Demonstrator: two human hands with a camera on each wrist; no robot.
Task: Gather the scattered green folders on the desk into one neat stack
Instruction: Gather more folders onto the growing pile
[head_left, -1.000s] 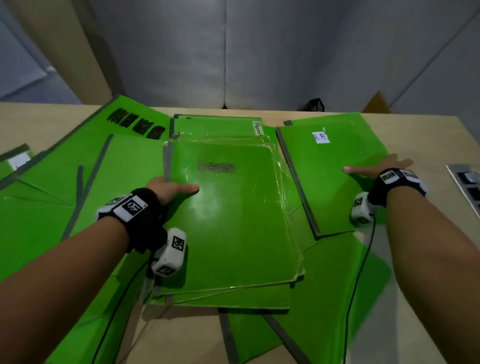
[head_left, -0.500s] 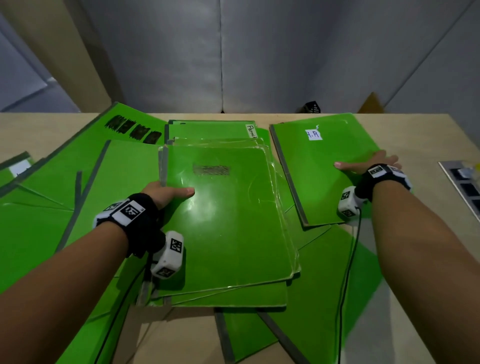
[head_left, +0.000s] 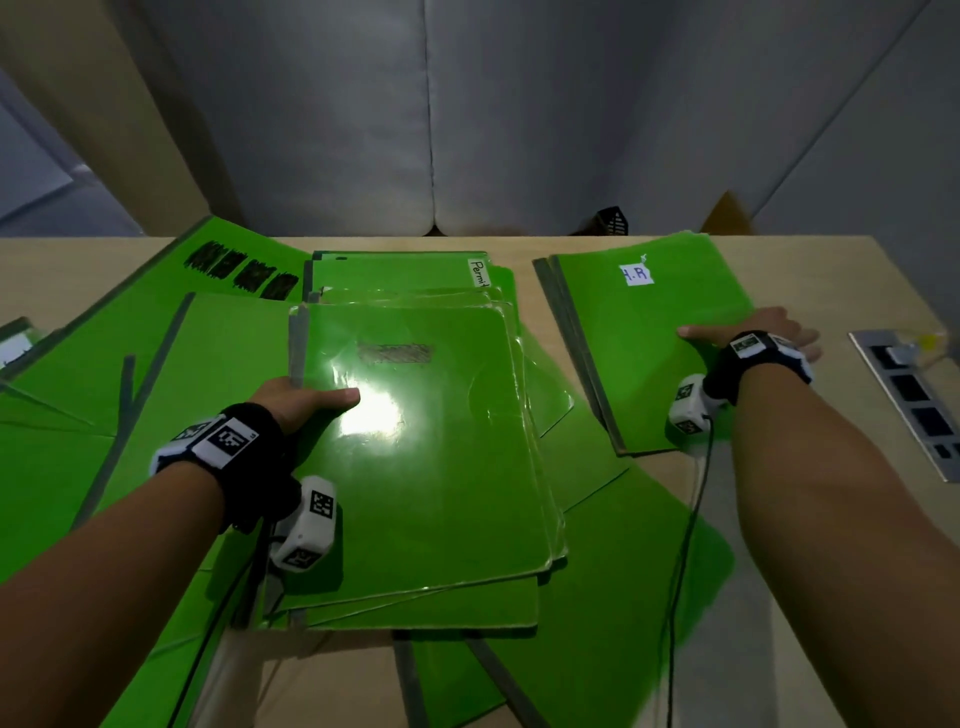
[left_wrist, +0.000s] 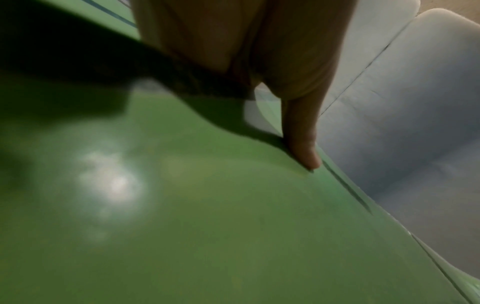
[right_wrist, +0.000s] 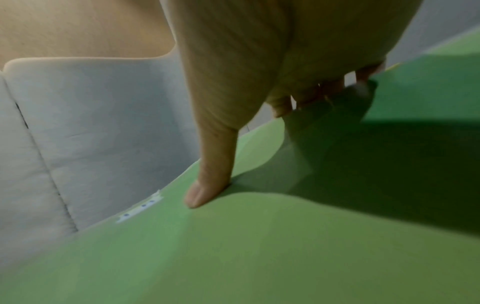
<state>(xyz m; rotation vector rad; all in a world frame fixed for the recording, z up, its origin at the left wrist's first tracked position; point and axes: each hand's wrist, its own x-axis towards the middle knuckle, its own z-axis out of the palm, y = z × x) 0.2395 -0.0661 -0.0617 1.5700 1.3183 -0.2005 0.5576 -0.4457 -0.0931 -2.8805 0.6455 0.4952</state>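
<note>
A stack of green folders (head_left: 431, 441) in clear covers lies at the desk's middle. My left hand (head_left: 306, 400) holds its left edge, thumb flat on the top cover; the other fingers are hidden. The left wrist view shows that thumb (left_wrist: 301, 144) on the glossy green cover (left_wrist: 233, 226). To the right lies a separate green folder (head_left: 639, 353) with a white "H.R" label (head_left: 636, 274). My right hand (head_left: 753, 332) grips its right edge. In the right wrist view the thumb (right_wrist: 210, 181) presses on top of that folder (right_wrist: 259, 246) and the fingers (right_wrist: 311, 96) curl round its edge.
More green folders lie spread to the left (head_left: 156, 364), one with black scribbles (head_left: 244, 267), and others stick out under the stack at the front right (head_left: 623, 597). A socket panel (head_left: 914, 405) is set into the wooden desk (head_left: 810, 623). Grey partitions (head_left: 467, 130) stand behind.
My right hand has settled at the H.R folder's right edge, and the folder has shifted a little, so a strip of bare desk shows beside the stack. The left hand has stayed put.
</note>
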